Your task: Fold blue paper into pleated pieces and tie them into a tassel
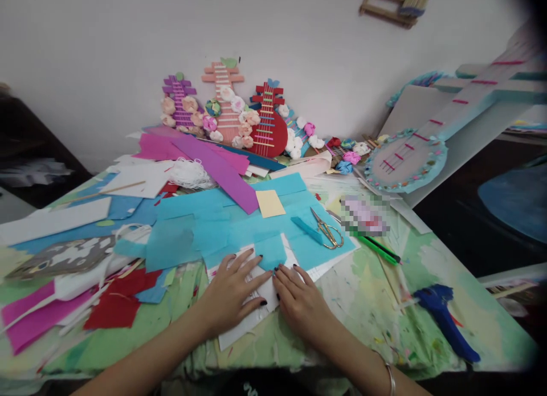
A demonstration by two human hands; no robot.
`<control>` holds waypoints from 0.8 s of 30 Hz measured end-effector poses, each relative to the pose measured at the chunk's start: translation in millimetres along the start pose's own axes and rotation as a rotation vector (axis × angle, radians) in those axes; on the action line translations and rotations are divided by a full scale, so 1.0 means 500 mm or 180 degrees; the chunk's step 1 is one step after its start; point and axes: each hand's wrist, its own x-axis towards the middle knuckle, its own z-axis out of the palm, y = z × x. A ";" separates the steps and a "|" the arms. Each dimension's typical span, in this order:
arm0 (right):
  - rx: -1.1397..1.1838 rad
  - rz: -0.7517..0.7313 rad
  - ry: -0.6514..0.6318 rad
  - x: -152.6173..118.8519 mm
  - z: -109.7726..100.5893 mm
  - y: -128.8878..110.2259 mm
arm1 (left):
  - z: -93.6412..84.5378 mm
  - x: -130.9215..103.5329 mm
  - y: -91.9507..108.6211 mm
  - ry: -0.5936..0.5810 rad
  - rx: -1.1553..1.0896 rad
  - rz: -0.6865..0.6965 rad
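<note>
My left hand (pixel 235 290) lies with its fingers spread on a white sheet (pixel 241 334) near the table's front edge. Beside it, my right hand (pixel 297 293) rests with its fingers stretched out, the fingertips at the lower edge of a small blue paper piece (pixel 270 251). The two hands nearly meet at that edge. Larger blue sheets (pixel 213 225) spread behind them. Gold-handled scissors (pixel 328 231) lie on the blue paper to the right, next to a narrow blue strip (pixel 306 229). A small yellow paper (pixel 270 204) sits farther back.
A blue glue gun (pixel 447 319) and a green cutter (pixel 379 249) lie at the right. Red paper (pixel 122 299) and magenta paper (pixel 47 316) are at the left. Decorated paper instruments (pixel 267 122) lean against the wall; a larger one (pixel 405 159) stands at the right.
</note>
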 end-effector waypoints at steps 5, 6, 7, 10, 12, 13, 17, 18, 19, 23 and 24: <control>0.0073 0.0021 -0.0014 -0.002 0.003 0.001 | -0.008 0.001 -0.014 0.0246 0.0013 -0.0259; 0.0081 0.0026 -0.0015 -0.002 0.004 0.001 | -0.008 0.001 -0.015 0.0284 0.0048 -0.0289; 0.0088 0.0032 -0.0015 -0.003 0.005 0.000 | -0.009 0.002 -0.016 0.0310 0.0094 -0.0314; 0.0106 0.0052 -0.0011 -0.006 0.008 0.000 | -0.008 0.005 -0.013 0.0393 0.0236 -0.0393; 0.0108 0.0076 -0.0008 -0.008 0.008 -0.001 | -0.006 0.007 -0.012 0.0461 0.0313 -0.0452; 0.0099 0.0084 -0.0024 -0.009 0.007 0.000 | -0.006 0.007 -0.012 0.0484 0.0336 -0.0458; 0.0030 0.0047 -0.0142 -0.009 -0.001 0.001 | -0.004 0.008 -0.015 0.0354 0.0304 -0.0036; 0.0010 0.0043 -0.0152 -0.008 -0.003 0.002 | -0.003 0.008 -0.015 0.0265 0.0272 0.0129; -0.0005 0.0037 -0.0148 -0.008 -0.004 0.002 | -0.002 0.008 -0.016 0.0170 0.0235 0.0272; 0.0009 0.0024 -0.0141 -0.009 -0.004 0.000 | 0.005 0.010 -0.017 -0.0137 0.0087 0.0400; 0.0031 0.0036 -0.0146 -0.010 -0.003 -0.001 | 0.006 0.011 -0.018 -0.0182 0.0066 0.0375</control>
